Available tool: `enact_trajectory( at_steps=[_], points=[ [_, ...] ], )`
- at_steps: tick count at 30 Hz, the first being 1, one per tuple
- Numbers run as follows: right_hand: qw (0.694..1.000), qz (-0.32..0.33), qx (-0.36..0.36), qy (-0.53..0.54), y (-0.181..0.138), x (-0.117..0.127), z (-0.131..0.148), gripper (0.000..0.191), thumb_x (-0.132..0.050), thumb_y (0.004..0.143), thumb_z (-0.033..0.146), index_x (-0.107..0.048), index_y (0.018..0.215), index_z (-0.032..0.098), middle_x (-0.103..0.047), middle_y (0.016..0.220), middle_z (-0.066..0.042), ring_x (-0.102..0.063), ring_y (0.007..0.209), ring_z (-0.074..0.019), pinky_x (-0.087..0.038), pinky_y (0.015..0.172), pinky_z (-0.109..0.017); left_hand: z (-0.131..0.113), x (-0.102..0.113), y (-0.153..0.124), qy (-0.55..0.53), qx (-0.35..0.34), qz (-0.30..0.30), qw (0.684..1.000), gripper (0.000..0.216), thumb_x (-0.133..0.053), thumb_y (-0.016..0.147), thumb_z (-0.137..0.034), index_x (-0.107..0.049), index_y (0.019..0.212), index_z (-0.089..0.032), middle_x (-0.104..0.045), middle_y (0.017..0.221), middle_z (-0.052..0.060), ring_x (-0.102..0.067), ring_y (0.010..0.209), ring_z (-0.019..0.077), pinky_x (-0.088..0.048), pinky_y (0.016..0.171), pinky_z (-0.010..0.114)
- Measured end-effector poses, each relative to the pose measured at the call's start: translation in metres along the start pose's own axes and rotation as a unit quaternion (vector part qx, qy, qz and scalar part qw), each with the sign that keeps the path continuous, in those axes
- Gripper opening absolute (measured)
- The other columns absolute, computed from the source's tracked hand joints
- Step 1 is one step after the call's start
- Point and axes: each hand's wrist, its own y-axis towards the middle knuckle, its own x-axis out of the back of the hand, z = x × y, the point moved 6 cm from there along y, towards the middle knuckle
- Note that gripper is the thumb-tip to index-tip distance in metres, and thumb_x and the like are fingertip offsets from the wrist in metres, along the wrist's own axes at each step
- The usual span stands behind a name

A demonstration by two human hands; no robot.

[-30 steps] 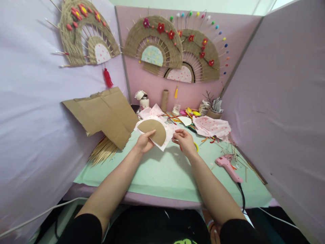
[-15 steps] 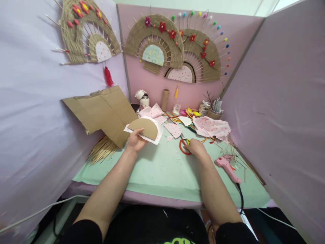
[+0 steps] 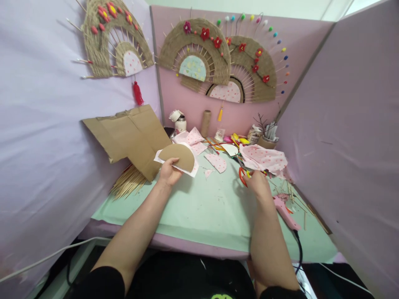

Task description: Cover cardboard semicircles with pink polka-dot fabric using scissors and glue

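Observation:
My left hand (image 3: 169,172) holds up a brown cardboard half-circle (image 3: 176,155) backed by white dotted fabric (image 3: 190,170), thumb on its face, just above the green mat (image 3: 199,207). My right hand (image 3: 258,184) is closed around red-handled scissors (image 3: 242,174) near the mat's right side, beside a heap of pink dotted fabric (image 3: 263,158). A cut pink fabric piece (image 3: 217,162) lies on the mat between my hands.
A pink glue gun (image 3: 286,212) with a black cord lies right of my right wrist. Cardboard sheets (image 3: 131,135) lean at the left over a bundle of wooden skewers (image 3: 127,185). Jars, a twine spool (image 3: 205,122) and scraps crowd the back. Woven fans hang on the walls.
My right hand let go of the fabric piece, reached right to the scissors and closed on them, moving them further right. My left hand lifted the half-circle slightly left.

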Motion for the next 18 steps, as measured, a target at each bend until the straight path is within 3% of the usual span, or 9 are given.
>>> enact_trajectory(
  at_steps=[3,5,7,9,10,13,18],
  points=[
    [0.970,-0.022,0.027,0.242,-0.004,-0.005,0.021,0.046,-0.060,0.072,0.046,-0.058,0.103,0.012,-0.063,0.079,-0.009,-0.057,0.069,-0.0203,-0.039,0.058,-0.028,-0.005,-0.010,0.001,-0.026,0.020,0.011,0.999,0.037,-0.047,0.072,-0.004,-0.060,0.104,-0.015,-0.070,0.081,0.004,-0.067,0.076,0.0186,-0.052,0.084,0.040],
    [0.891,0.050,0.058,0.447,-0.014,-0.018,0.048,0.055,-0.060,0.069,0.057,-0.054,0.104,0.017,-0.057,0.071,-0.001,-0.051,0.059,-0.0153,-0.040,0.053,-0.027,-0.013,-0.023,0.003,-0.051,0.015,0.028,0.998,0.033,-0.046,0.074,-0.006,-0.061,0.103,-0.015,-0.070,0.082,0.005,-0.067,0.078,0.0199,-0.051,0.085,0.042],
    [0.789,0.132,0.056,0.597,-0.031,-0.034,0.077,0.054,-0.057,0.067,0.065,-0.051,0.098,0.021,-0.049,0.065,0.004,-0.046,0.052,-0.0114,-0.039,0.050,-0.025,-0.023,-0.038,0.004,-0.077,-0.006,0.053,0.996,0.031,-0.047,0.076,-0.009,-0.061,0.102,-0.015,-0.070,0.084,0.006,-0.067,0.081,0.0207,-0.050,0.086,0.043],
    [0.709,0.217,0.042,0.670,-0.055,-0.052,0.103,0.053,-0.058,0.066,0.068,-0.051,0.090,0.021,-0.046,0.066,0.004,-0.045,0.052,-0.0097,-0.040,0.049,-0.023,-0.030,-0.051,0.003,-0.095,-0.027,0.070,0.993,0.029,-0.048,0.077,-0.011,-0.062,0.102,-0.015,-0.071,0.086,0.005,-0.067,0.083,0.0206,-0.049,0.087,0.042],
    [0.688,0.256,0.033,0.678,-0.067,-0.060,0.113,0.054,-0.059,0.064,0.069,-0.052,0.088,0.021,-0.046,0.067,0.004,-0.046,0.052,-0.0096,-0.039,0.047,-0.023,-0.032,-0.054,0.003,-0.102,-0.037,0.073,0.991,0.029,-0.049,0.077,-0.011,-0.062,0.102,-0.016,-0.071,0.087,0.005,-0.067,0.083,0.0204,-0.049,0.088,0.042],
    [0.653,0.323,0.065,0.682,-0.099,-0.072,0.130,0.054,-0.059,0.068,0.068,-0.056,0.092,0.020,-0.048,0.073,0.002,-0.048,0.057,-0.0094,-0.041,0.050,-0.022,-0.033,-0.054,0.001,-0.116,-0.061,0.066,0.989,0.028,-0.049,0.077,-0.011,-0.063,0.101,-0.016,-0.071,0.088,0.005,-0.067,0.083,0.0198,-0.049,0.088,0.040],
    [0.672,0.340,0.088,0.652,-0.119,-0.073,0.134,0.053,-0.056,0.071,0.068,-0.055,0.094,0.020,-0.048,0.075,0.002,-0.048,0.058,-0.0090,-0.043,0.053,-0.022,-0.022,-0.034,0.004,-0.138,-0.078,0.043,0.987,0.027,-0.048,0.077,-0.013,-0.064,0.099,-0.016,-0.071,0.086,0.005,-0.067,0.082,0.0192,-0.050,0.086,0.039]
  ],
)
